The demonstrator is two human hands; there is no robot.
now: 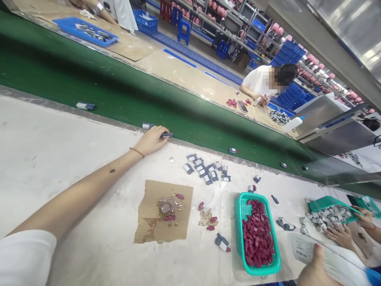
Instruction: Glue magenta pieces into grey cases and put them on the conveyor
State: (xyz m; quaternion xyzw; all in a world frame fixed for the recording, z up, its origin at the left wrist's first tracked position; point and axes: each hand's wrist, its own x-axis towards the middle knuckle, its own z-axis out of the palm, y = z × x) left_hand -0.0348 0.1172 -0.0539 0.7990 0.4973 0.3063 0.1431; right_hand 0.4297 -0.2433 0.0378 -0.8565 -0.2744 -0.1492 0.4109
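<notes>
My left hand [154, 140] reaches to the near edge of the green conveyor belt, its fingers closed around a small dark grey plastic part [166, 135]. Just left of it lies a similar grey-and-white part [147, 126]. At the lower right, my right hand [317, 268] grips a white labelled squeeze bottle [330, 254] with a blue end, its thumb across the side. Between the hands stands a green basket [278, 262] of dark red pieces. A group of grey-and-white parts [202, 170] lies on the table near the belt.
A wet cardboard piece [143, 214] carries a round blob and red pieces. Someone's hands [341, 235] at the right are among silvery parts beside a tipped green basket [327, 202]. Parts lie along the belt [190, 119]. Across it, another person [258, 81] works near a blue tray [65, 26].
</notes>
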